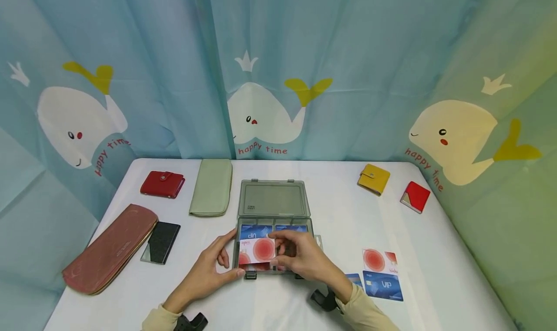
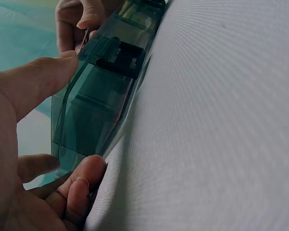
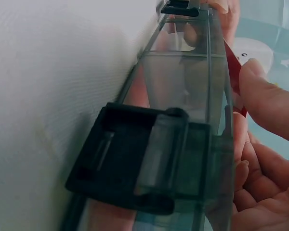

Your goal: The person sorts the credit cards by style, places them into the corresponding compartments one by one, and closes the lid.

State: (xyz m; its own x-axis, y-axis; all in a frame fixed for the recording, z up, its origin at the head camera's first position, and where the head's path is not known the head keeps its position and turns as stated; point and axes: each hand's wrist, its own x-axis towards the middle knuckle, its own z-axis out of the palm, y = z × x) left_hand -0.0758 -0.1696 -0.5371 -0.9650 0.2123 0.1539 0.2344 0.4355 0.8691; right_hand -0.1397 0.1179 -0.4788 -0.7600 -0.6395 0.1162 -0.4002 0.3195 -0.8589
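Note:
A grey see-through plastic box [image 1: 275, 218] stands on the white table, its lid [image 1: 274, 198] laid back on the far side. My left hand [image 1: 209, 263] grips the box's left side, thumb at the near corner and a fingertip farther back along the rim. Over the box my right hand [image 1: 304, 254] pinches a red-and-white card [image 1: 256, 251] by its right edge. Blue VIP cards [image 1: 252, 230] lie in the far compartments, and part of a red card [image 1: 258, 267] shows in the near left one. The right wrist view catches the held card [image 3: 234, 70] edge-on above the rim.
Right of the box lie a red-and-white card [image 1: 375, 260] and blue cards [image 1: 385, 286]. At left are a red wallet [image 1: 162, 183], green wallet [image 1: 212, 188], brown pouch [image 1: 110, 249] and black card holder [image 1: 163, 241]; far right, yellow [image 1: 374, 179] and red [image 1: 416, 195] wallets.

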